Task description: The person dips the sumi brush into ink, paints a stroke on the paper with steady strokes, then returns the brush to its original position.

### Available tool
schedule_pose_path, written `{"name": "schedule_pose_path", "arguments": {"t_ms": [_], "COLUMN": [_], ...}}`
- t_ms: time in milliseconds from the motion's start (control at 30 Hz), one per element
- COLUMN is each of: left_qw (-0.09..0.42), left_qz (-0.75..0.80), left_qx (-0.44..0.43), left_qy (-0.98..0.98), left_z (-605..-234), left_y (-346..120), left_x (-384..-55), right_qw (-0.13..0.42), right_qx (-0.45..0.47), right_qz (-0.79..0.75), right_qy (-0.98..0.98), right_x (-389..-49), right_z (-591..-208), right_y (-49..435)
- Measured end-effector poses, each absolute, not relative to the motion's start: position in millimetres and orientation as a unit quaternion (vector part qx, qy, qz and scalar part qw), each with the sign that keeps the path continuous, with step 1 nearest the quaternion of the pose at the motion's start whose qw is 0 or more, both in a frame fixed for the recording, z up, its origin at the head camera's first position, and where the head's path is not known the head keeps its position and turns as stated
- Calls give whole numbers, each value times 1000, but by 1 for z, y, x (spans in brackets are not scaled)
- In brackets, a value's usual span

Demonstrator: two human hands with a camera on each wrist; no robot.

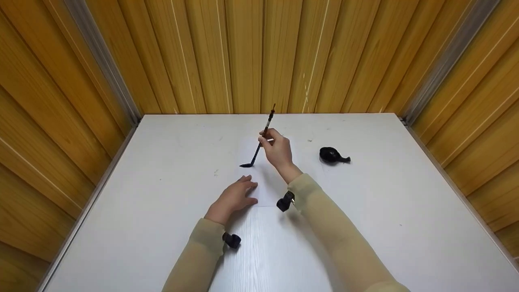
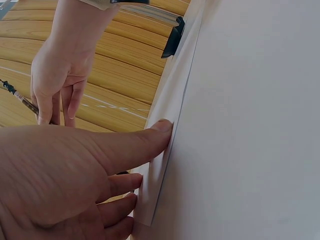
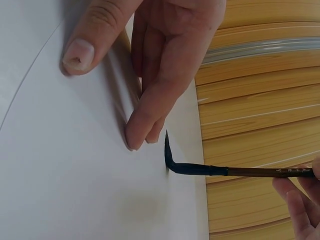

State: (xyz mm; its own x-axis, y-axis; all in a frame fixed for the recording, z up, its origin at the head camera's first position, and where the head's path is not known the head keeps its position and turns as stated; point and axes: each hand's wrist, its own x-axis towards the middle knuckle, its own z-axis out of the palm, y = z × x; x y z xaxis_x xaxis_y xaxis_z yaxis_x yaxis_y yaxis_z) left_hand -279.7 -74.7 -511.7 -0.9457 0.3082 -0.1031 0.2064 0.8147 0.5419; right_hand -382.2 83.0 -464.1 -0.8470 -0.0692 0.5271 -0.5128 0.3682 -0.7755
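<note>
My right hand pinches a calligraphy brush by its dark brown handle, and the handle leans up and away. The brush's black tip is bent sideways against a white sheet of paper. Only fingers of the right hand show at the edge of the right wrist view. My left hand rests on the near left part of the sheet, fingers spread. Its thumb touches the paper near the edge in the left wrist view. No clear ink stroke can be made out.
On the white table, right of the paper, lies a glossy black rounded object with a short spout-like end. Wood-patterned walls enclose the back and both sides. Each sleeve carries a small black camera.
</note>
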Motion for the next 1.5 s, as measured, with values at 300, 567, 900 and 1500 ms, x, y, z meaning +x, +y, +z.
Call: {"name": "schedule_pose_path", "arguments": {"t_ms": [300,567,900,1500], "left_qw": [89,89,95,93], "left_qz": [269,274,280,280], "left_qx": [133,135,132,137], "left_qy": [950,948,946,946], "left_z": [-512,-513,-513,-512], "left_y": [-74,-76,-76,-77], "left_x": [-278,-280,-279,-278], "right_qw": [200,196,203,205], "right_qx": [172,164,166,156], "right_qz": [528,526,519,515], "right_qy": [-807,-811,-814,-817], "right_x": [-383,-382,-382,-383], "right_z": [-464,-463,-463,-462], "right_y": [87,90,96,107]}}
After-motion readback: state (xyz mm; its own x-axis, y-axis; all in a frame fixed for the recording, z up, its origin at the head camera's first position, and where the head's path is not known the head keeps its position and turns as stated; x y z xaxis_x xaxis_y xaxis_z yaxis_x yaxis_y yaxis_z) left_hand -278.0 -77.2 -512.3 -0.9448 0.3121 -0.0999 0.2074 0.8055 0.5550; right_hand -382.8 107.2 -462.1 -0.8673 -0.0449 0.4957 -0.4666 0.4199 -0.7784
